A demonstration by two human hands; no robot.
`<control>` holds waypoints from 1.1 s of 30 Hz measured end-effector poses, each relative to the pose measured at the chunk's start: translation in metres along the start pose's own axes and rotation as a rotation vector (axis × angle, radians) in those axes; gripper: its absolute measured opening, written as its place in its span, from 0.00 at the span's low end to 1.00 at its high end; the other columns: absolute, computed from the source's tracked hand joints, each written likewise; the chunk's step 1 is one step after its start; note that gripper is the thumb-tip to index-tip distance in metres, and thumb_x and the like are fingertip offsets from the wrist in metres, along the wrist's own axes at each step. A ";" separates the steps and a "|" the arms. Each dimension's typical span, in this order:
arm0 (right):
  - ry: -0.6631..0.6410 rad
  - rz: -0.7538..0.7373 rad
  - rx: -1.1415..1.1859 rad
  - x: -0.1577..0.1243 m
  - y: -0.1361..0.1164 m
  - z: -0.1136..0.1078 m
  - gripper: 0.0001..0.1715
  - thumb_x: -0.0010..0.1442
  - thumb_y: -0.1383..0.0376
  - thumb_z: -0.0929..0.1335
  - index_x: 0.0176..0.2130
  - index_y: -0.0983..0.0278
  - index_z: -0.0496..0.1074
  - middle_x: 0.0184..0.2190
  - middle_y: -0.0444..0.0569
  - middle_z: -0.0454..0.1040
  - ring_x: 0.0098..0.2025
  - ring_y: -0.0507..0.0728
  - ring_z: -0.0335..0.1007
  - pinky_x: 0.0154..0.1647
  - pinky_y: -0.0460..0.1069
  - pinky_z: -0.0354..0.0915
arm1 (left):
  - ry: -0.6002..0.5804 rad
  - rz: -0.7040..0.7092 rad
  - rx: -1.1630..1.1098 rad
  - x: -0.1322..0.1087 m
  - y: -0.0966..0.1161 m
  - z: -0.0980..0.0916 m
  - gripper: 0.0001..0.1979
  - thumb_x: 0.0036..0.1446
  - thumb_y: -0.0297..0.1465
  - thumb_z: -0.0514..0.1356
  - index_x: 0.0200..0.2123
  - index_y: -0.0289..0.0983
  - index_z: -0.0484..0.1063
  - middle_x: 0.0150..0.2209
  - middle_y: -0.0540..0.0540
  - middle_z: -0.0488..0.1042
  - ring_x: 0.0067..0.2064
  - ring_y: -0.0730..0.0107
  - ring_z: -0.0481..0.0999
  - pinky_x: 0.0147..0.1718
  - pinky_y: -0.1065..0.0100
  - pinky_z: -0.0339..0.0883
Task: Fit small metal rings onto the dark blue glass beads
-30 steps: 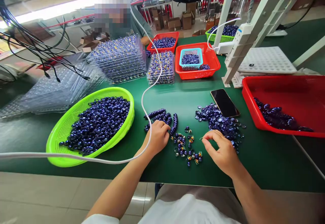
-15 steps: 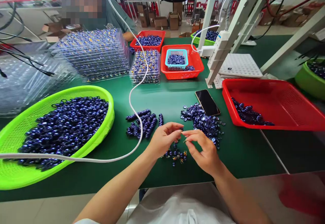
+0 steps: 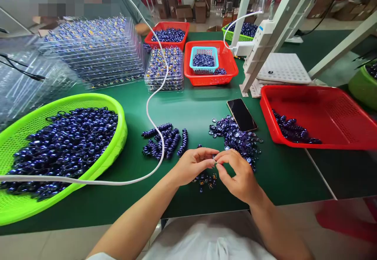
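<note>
My left hand and my right hand meet fingertip to fingertip above the near middle of the table. Both are closed in a pinch. Between the left fingertips a bit of a small dark blue piece shows, mostly covered. What the right thumb and finger pinch is tiny and cannot be made out. Under the hands lies a small group of blue pieces with yellow parts. Just beyond the right hand spreads a pile of shiny blue discs. Left of the hands are stacked rows of blue ring-like parts.
A green basket full of blue parts stands at left; a white cable crosses in front. A phone lies by the discs. At right is a red tray. Filled clear trays and red baskets stand behind. A person sits opposite.
My fingertips have come closer together, and the left hand's dark piece is now more covered. The view has tilted down and shifted slightly.
</note>
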State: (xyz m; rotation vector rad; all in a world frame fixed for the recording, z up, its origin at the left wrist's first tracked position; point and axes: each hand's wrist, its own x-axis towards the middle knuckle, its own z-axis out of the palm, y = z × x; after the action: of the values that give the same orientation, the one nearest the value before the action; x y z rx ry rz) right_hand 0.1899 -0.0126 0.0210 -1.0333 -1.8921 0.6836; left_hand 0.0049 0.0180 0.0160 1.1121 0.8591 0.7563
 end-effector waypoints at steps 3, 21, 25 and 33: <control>0.021 0.140 0.049 0.001 -0.001 -0.003 0.05 0.63 0.70 0.65 0.38 0.59 0.68 0.38 0.47 0.74 0.43 0.57 0.71 0.47 0.53 0.67 | 0.037 0.029 0.059 -0.001 -0.005 0.000 0.15 0.54 0.34 0.66 0.44 0.34 0.77 0.37 0.43 0.80 0.37 0.68 0.78 0.40 0.65 0.73; -0.094 0.579 0.329 0.003 0.012 -0.002 0.06 0.60 0.62 0.68 0.32 0.62 0.70 0.27 0.43 0.71 0.30 0.52 0.67 0.32 0.47 0.64 | 0.170 0.417 0.628 -0.004 -0.011 0.005 0.07 0.55 0.28 0.65 0.39 0.37 0.79 0.32 0.46 0.82 0.31 0.69 0.80 0.33 0.70 0.73; -0.106 0.601 0.334 0.003 0.014 -0.001 0.08 0.59 0.61 0.69 0.30 0.62 0.69 0.25 0.42 0.70 0.27 0.52 0.66 0.29 0.47 0.64 | 0.169 0.450 0.711 -0.004 -0.013 0.005 0.07 0.57 0.28 0.64 0.39 0.38 0.79 0.31 0.47 0.82 0.31 0.69 0.80 0.33 0.70 0.73; -0.150 0.646 0.339 0.001 0.020 -0.002 0.12 0.58 0.57 0.70 0.30 0.62 0.68 0.23 0.40 0.68 0.25 0.51 0.64 0.26 0.47 0.61 | 0.221 0.390 0.648 -0.006 -0.015 0.010 0.09 0.54 0.25 0.65 0.40 0.39 0.78 0.34 0.47 0.84 0.34 0.67 0.83 0.35 0.69 0.76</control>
State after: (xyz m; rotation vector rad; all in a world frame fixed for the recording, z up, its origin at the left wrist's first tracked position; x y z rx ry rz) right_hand 0.1989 -0.0011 0.0070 -1.3993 -1.4714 1.4296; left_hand 0.0127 0.0047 0.0048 1.8314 1.1322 0.9646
